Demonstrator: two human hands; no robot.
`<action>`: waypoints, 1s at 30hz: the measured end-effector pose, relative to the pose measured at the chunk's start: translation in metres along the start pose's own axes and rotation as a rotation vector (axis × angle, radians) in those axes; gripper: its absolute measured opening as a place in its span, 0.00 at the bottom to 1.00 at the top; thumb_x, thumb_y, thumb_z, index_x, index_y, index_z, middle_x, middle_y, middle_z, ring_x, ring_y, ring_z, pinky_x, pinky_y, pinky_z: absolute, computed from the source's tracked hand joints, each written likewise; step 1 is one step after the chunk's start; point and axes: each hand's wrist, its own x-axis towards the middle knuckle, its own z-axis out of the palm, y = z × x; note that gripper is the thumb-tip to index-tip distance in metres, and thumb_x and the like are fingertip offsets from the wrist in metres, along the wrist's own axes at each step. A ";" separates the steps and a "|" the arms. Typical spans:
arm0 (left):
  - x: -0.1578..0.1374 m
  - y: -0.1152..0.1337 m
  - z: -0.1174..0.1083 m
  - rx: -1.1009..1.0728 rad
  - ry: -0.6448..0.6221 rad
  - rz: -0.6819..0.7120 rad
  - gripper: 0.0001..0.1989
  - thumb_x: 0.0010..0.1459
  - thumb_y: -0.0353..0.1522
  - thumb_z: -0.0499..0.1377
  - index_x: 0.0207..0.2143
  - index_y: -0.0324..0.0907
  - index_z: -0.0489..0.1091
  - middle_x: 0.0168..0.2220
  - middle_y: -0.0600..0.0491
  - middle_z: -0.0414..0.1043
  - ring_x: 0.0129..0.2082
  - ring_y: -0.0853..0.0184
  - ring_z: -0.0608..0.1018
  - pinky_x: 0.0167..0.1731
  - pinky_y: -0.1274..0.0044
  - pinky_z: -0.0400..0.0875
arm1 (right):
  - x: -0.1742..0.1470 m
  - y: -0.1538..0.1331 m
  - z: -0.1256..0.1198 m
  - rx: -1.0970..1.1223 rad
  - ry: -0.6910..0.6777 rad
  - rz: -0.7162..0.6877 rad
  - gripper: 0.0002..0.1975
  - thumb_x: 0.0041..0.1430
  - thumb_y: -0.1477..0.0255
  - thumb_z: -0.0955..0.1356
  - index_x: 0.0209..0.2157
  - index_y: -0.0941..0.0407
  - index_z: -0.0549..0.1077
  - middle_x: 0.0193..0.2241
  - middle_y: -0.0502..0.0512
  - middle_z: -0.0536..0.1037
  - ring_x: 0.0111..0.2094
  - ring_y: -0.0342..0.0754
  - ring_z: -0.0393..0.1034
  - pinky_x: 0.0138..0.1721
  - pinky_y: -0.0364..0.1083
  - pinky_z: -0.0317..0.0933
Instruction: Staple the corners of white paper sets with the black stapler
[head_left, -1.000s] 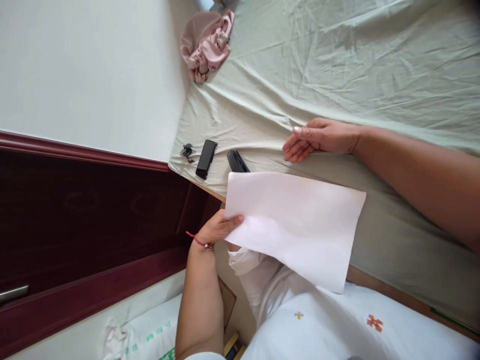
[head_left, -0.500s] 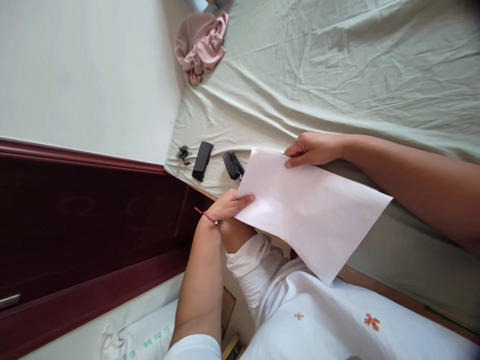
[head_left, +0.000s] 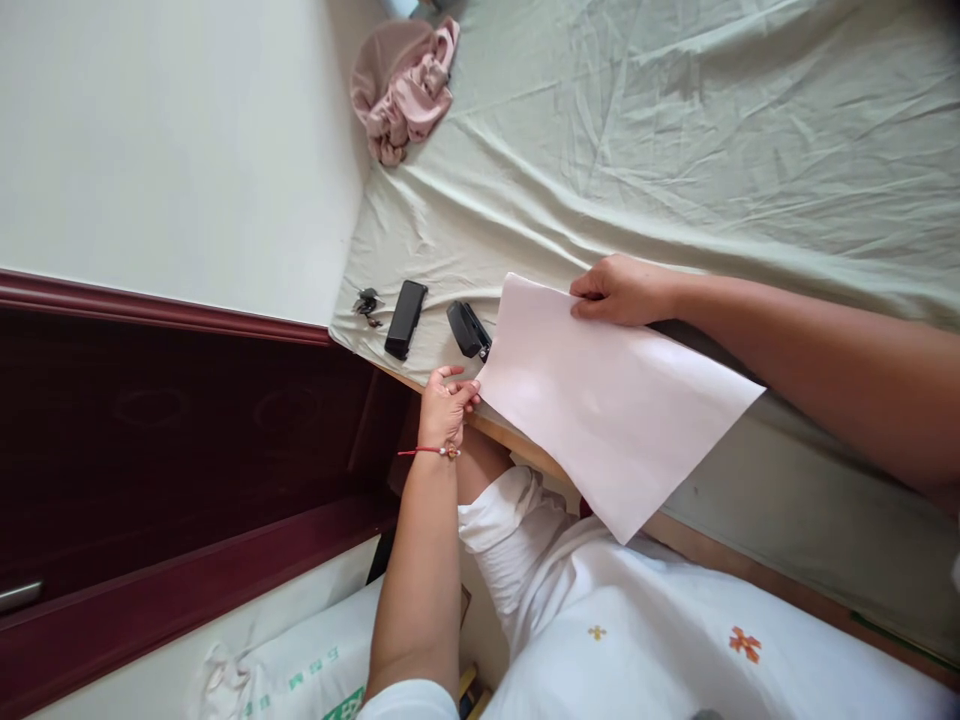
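Note:
A white sheet of paper (head_left: 615, 400) is held tilted over the bed's edge and my lap. My right hand (head_left: 626, 290) grips its far edge, thumb on top. At the paper's left corner, my left hand (head_left: 454, 400) pinches the tip between thumb and fingers, other fingers slightly lifted. Just beyond that corner lies a small black device with a metal end (head_left: 469, 330), like a stapler or hole punch; the paper sits close to it. Left of it rests a black oblong block (head_left: 406, 320), with a bunch of keys (head_left: 367, 304) farther left.
A pale green sheet (head_left: 675, 150) covers the bed, wrinkled. Crumpled pink cloth (head_left: 405, 90) lies by the white wall (head_left: 165, 140). A dark red wooden cabinet (head_left: 187, 430) stands at the left, and a white bag (head_left: 300, 660) with green print is below it.
My left hand has shifted from gripping the near-left edge to pinching the corner, with the wrist turned. The paper has swung a little left and away from my lap.

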 end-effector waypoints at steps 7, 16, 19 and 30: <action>0.009 0.002 0.022 -0.107 0.180 0.033 0.28 0.42 0.26 0.69 0.44 0.44 0.61 0.24 0.62 0.73 0.18 0.74 0.72 0.19 0.84 0.53 | 0.002 -0.004 -0.001 -0.008 0.067 0.081 0.12 0.61 0.71 0.67 0.24 0.53 0.64 0.23 0.49 0.65 0.29 0.46 0.58 0.36 0.49 0.54; 0.013 -0.016 0.042 0.009 0.385 0.176 0.18 0.59 0.28 0.63 0.50 0.43 0.63 0.29 0.60 0.74 0.19 0.75 0.71 0.24 0.82 0.63 | -0.001 0.000 -0.006 0.165 0.141 0.172 0.09 0.59 0.68 0.70 0.26 0.52 0.69 0.22 0.50 0.65 0.31 0.48 0.61 0.35 0.49 0.57; 0.010 -0.026 0.041 0.120 0.404 0.368 0.24 0.62 0.27 0.60 0.60 0.44 0.66 0.43 0.52 0.78 0.28 0.73 0.76 0.35 0.79 0.72 | -0.001 0.002 -0.007 0.196 0.141 0.189 0.09 0.60 0.69 0.70 0.26 0.53 0.70 0.22 0.50 0.65 0.31 0.49 0.62 0.36 0.50 0.58; 0.018 -0.041 0.039 0.169 0.265 0.511 0.30 0.63 0.36 0.59 0.66 0.42 0.75 0.33 0.54 0.72 0.34 0.65 0.76 0.41 0.74 0.73 | 0.000 0.002 -0.009 0.168 0.111 0.188 0.10 0.58 0.69 0.70 0.25 0.53 0.67 0.22 0.49 0.64 0.28 0.46 0.58 0.32 0.48 0.56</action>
